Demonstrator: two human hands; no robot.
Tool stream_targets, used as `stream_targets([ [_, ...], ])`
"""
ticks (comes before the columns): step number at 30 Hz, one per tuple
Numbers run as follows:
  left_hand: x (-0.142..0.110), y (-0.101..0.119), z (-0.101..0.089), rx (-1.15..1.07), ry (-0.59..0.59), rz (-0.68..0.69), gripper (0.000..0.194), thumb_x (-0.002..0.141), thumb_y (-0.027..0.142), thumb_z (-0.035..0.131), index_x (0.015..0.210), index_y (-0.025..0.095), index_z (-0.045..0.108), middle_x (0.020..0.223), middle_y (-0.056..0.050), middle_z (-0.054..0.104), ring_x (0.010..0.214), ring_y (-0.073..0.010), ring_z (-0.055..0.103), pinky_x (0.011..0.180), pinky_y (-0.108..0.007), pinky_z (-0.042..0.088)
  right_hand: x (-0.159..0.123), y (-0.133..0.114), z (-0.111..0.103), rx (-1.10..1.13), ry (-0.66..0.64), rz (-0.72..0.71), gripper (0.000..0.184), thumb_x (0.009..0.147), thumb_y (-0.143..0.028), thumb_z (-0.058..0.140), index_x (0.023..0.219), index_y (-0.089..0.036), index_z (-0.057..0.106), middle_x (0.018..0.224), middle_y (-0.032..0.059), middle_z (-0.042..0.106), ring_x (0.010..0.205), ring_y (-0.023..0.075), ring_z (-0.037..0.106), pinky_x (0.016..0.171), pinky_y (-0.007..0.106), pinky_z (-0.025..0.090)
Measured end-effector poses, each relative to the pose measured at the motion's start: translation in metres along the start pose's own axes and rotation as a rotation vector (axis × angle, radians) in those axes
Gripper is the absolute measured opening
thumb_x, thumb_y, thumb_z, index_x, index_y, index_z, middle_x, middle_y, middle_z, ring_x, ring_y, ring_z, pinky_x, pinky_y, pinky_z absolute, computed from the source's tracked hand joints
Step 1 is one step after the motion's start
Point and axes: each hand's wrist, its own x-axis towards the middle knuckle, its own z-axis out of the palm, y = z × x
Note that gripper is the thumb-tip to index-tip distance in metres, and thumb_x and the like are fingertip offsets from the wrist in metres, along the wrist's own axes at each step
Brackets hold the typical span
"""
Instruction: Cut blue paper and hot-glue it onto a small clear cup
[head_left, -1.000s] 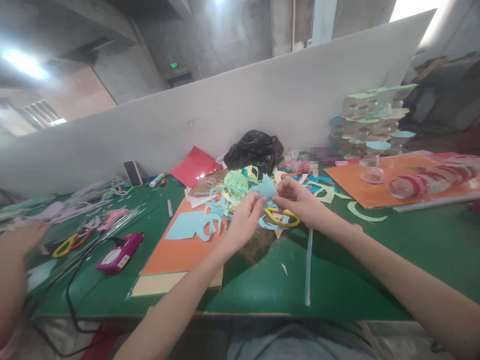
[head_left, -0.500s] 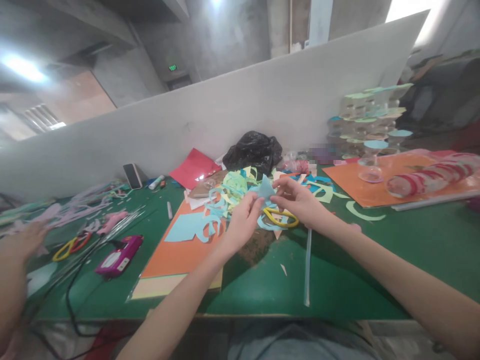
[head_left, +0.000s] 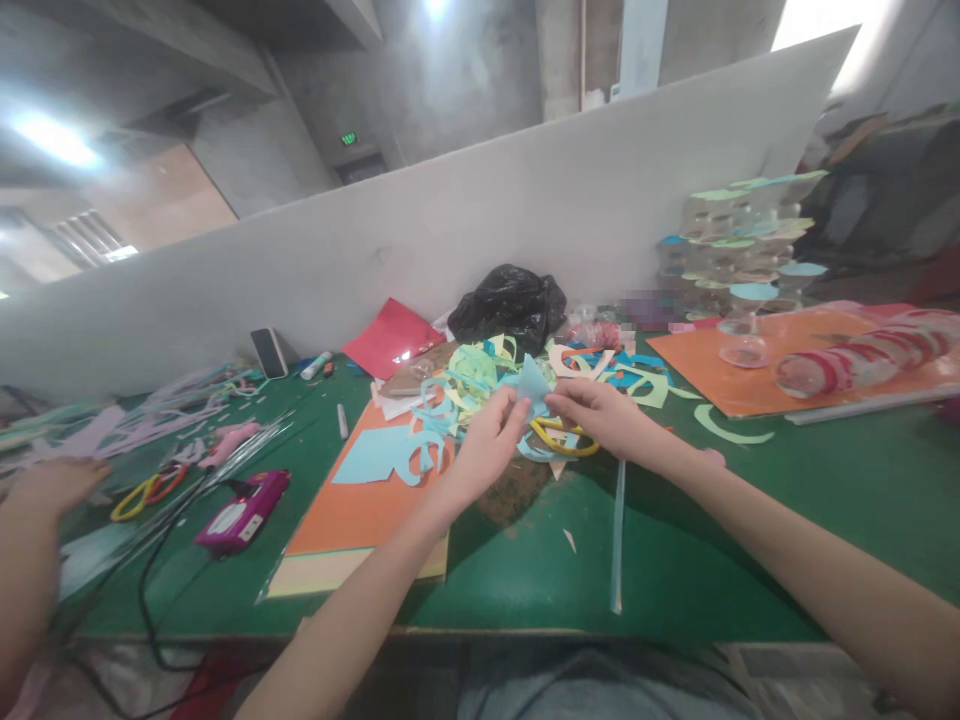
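My left hand and my right hand meet above the green table, both pinching a small light-blue paper piece. Under the hands lie yellow-handled scissors and a heap of blue and green paper offcuts. A stack of orange and cream paper sheets lies just left of my left forearm.
A purple glue gun with a black cable lies at left, near another person's hand and second scissors. A clear glue stick, black bag, red paper, phone, orange sheet and stacked cups surround me.
My hands stay together on the blue piece, the right one dropping slightly. The other person's hand at left has shifted a little lower and toward the table.
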Motion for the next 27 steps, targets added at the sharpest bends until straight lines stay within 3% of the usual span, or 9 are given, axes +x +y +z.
stream_targets([
  [5,0.0017,0.0011,0.0004,-0.071,0.047,0.019,0.024,0.097,0.044,0.050,0.088,0.022,0.047,0.082,0.003,0.047,0.075,-0.0130,0.044,0.068,-0.026,0.036,-0.0026,-0.0006,0.0016,-0.001,-0.090,-0.057,0.041,0.092,-0.055,0.047,0.069,-0.022,0.047,0.067,-0.0015,0.051,0.065,0.0143,0.048,0.063,0.028,0.038],
  [8,0.0035,0.0011,0.0005,-0.158,0.078,0.005,0.027,0.094,0.045,0.055,0.083,0.021,0.048,0.077,0.004,0.044,0.071,-0.0123,0.042,0.068,-0.025,0.036,-0.0038,-0.0001,0.0056,0.016,-0.124,-0.049,0.041,0.091,-0.055,0.050,0.067,-0.021,0.047,0.066,-0.0020,0.051,0.064,0.0138,0.047,0.062,0.028,0.037],
  [12,0.0035,0.0024,0.0029,-0.268,0.159,-0.010,0.034,0.089,0.045,0.063,0.075,0.021,0.045,0.070,0.005,0.041,0.065,-0.0104,0.040,0.063,-0.024,0.036,-0.0046,-0.0029,0.0072,0.051,-0.046,-0.031,0.041,0.090,-0.056,0.051,0.069,-0.021,0.052,0.068,-0.0013,0.053,0.065,0.0138,0.048,0.062,0.028,0.038],
  [15,0.0018,0.0025,0.0067,-0.378,0.123,-0.057,0.028,0.087,0.044,0.066,0.081,0.021,0.051,0.071,0.004,0.052,0.067,-0.0109,0.050,0.066,-0.023,0.040,-0.0037,-0.0054,0.0053,0.101,0.063,-0.019,0.036,0.088,-0.055,0.053,0.079,-0.021,0.059,0.074,0.0001,0.058,0.069,0.0153,0.051,0.063,0.028,0.041],
  [19,0.0005,0.0009,0.0097,-0.412,0.020,-0.126,0.029,0.083,0.043,0.070,0.080,0.021,0.051,0.067,0.005,0.055,0.064,-0.0104,0.052,0.063,-0.022,0.041,-0.0006,-0.0041,0.0040,0.167,0.086,0.054,0.033,0.083,-0.055,0.057,0.082,-0.022,0.059,0.074,0.0013,0.059,0.067,0.0169,0.053,0.061,0.029,0.043],
  [27,-0.0007,0.0048,0.0074,-0.406,0.049,-0.124,0.030,0.083,0.045,0.070,0.081,0.021,0.052,0.070,0.004,0.057,0.067,-0.0108,0.054,0.064,-0.022,0.041,0.0014,0.0003,0.0014,0.145,0.072,0.061,0.049,0.084,-0.068,0.055,0.068,-0.022,0.050,0.066,-0.0023,0.045,0.062,0.0137,0.042,0.059,0.029,0.038],
])
